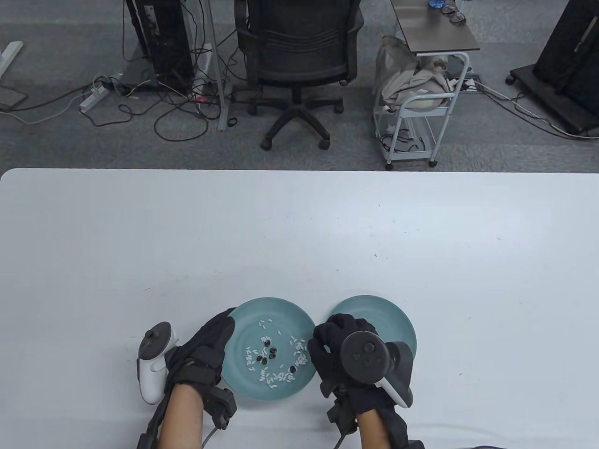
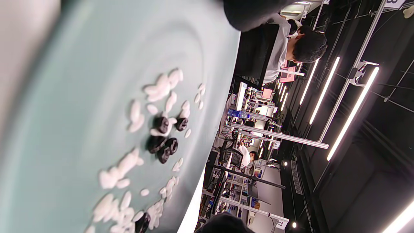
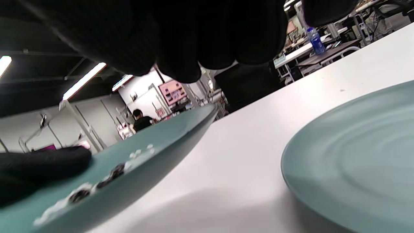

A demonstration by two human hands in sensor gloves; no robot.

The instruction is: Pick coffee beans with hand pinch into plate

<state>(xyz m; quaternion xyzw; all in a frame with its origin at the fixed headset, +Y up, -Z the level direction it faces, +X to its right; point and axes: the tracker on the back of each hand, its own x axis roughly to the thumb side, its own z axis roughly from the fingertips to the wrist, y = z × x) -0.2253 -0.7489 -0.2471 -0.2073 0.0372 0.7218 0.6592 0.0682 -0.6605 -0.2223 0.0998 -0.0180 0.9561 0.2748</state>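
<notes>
Table view: both gloved hands flank the left plate [image 1: 243, 322] of coffee beans [image 1: 269, 353].
Left hand [image 1: 206, 346] rests flat against its rim, fingers extended together; right hand [image 1: 337, 346] hovers curled, grip unclear.

Left hand [image 1: 206, 348]: gloved, laid flat, palm down, fingers stretched forward and close together; tracker hangs off its outer side.
Right hand [image 1: 344, 348]: gloved, raised, fingers [image 3: 181, 45] curled under in a loose bunch; tracker sits on top.
Forearms: both bare, side by side, the hands near each other.
</notes>
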